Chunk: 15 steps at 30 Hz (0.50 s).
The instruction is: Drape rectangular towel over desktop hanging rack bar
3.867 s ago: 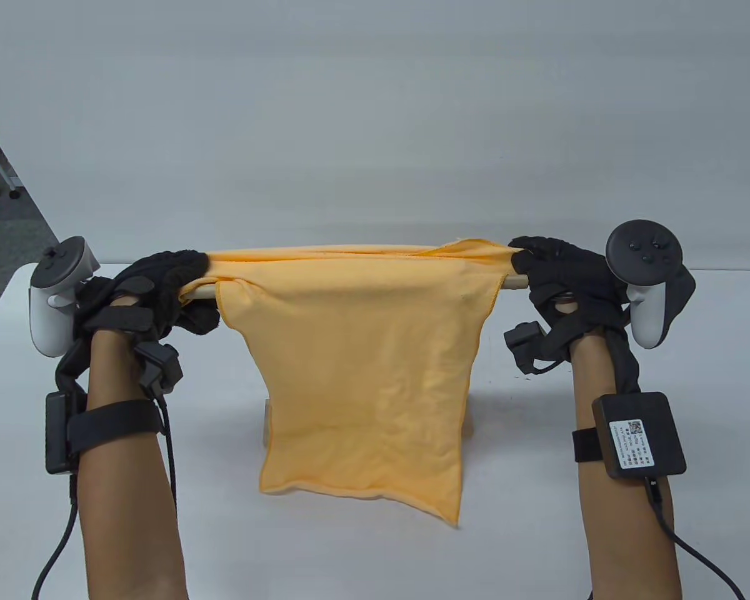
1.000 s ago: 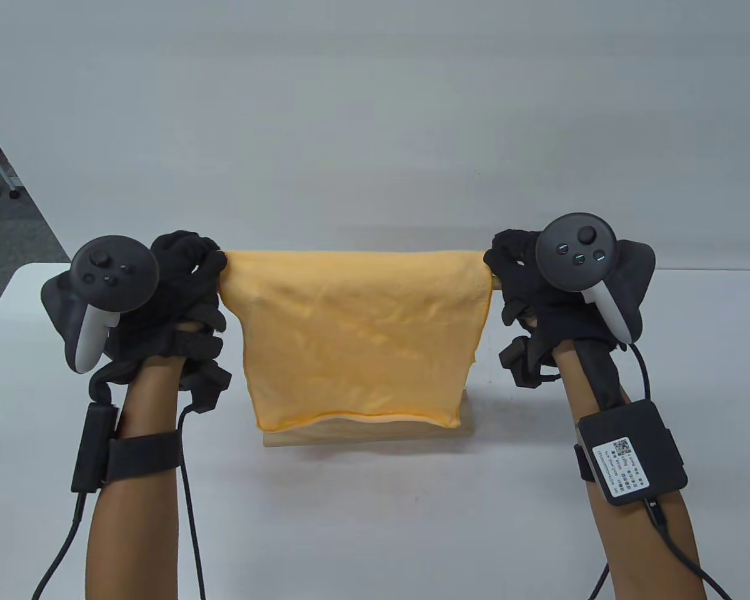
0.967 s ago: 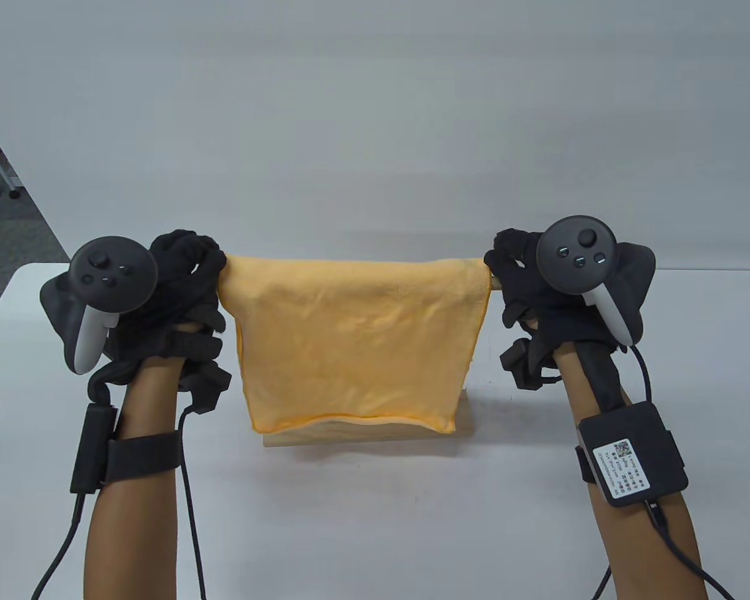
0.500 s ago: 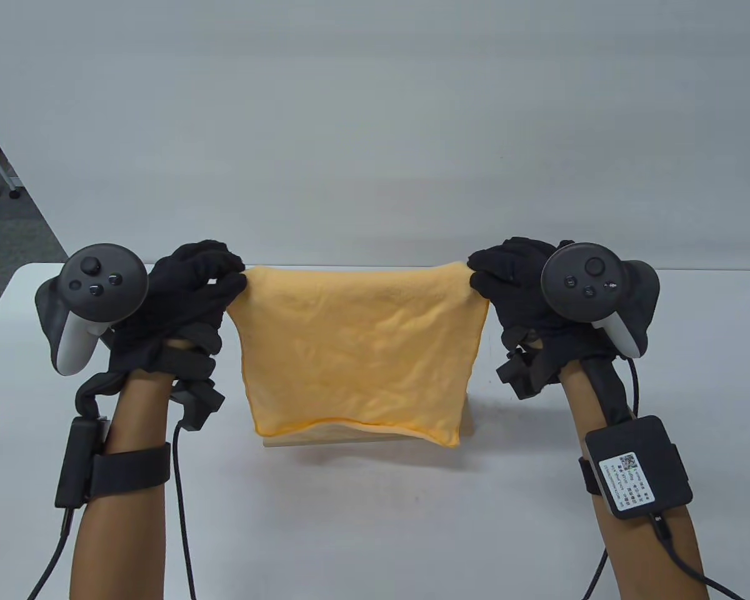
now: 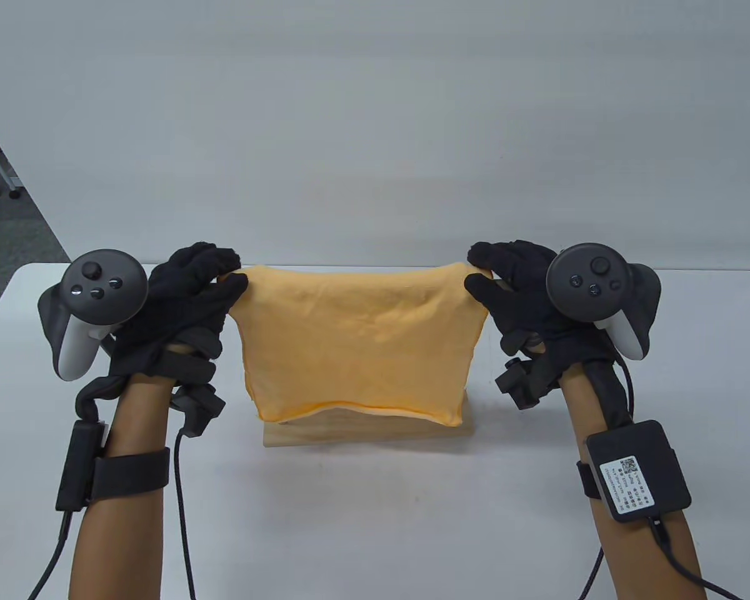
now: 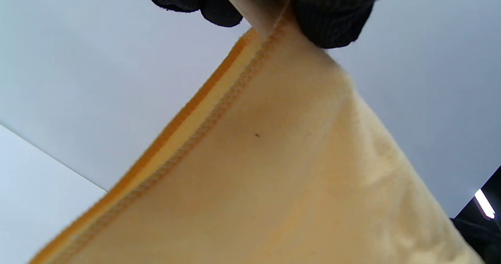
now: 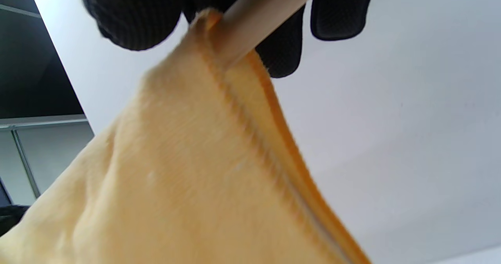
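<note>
An orange towel (image 5: 356,344) hangs folded over the rack's wooden bar, its front flap reaching down to the wooden base (image 5: 369,432). In the table view the towel hides the bar. My left hand (image 5: 228,278) pinches the towel's top left corner at the bar. My right hand (image 5: 478,275) pinches the top right corner. In the left wrist view the towel (image 6: 274,170) hangs from the bar (image 6: 254,5) with gloved fingers (image 6: 332,21) on either side of it. The right wrist view shows the same: towel (image 7: 188,178), bar (image 7: 270,5), fingers (image 7: 129,17).
The rack stands in the middle of a white table (image 5: 375,531) in front of a grey wall. Trackers sit on the backs of the left hand (image 5: 103,287) and the right hand (image 5: 590,278). Cables run from both wrists to the near edge.
The towel, bunched and long in front 3.9 s ago, now lies spread along the bar. Over the last second both hands moved inward onto its top corners; the front hem sits slightly higher.
</note>
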Each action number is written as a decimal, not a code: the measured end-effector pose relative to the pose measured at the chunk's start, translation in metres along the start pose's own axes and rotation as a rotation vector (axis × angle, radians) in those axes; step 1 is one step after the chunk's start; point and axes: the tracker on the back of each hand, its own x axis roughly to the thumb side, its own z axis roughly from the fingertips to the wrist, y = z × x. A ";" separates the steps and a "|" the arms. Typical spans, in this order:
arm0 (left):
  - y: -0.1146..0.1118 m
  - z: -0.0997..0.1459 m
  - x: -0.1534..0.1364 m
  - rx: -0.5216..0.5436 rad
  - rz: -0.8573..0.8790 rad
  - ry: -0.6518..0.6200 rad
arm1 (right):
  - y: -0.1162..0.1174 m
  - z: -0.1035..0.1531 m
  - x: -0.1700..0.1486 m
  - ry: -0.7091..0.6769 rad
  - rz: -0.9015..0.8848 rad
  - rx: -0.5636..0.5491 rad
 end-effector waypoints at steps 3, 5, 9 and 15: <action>0.000 0.002 0.005 0.107 -0.003 -0.032 | -0.002 0.002 0.003 -0.034 0.075 -0.172; 0.000 0.004 0.007 0.169 0.006 -0.045 | -0.006 0.006 0.006 -0.030 0.071 -0.294; -0.001 0.001 0.005 0.124 0.008 -0.013 | -0.012 0.010 0.004 -0.023 0.102 -0.333; -0.003 0.006 -0.004 0.082 0.074 -0.008 | -0.007 0.016 -0.008 -0.043 0.133 -0.262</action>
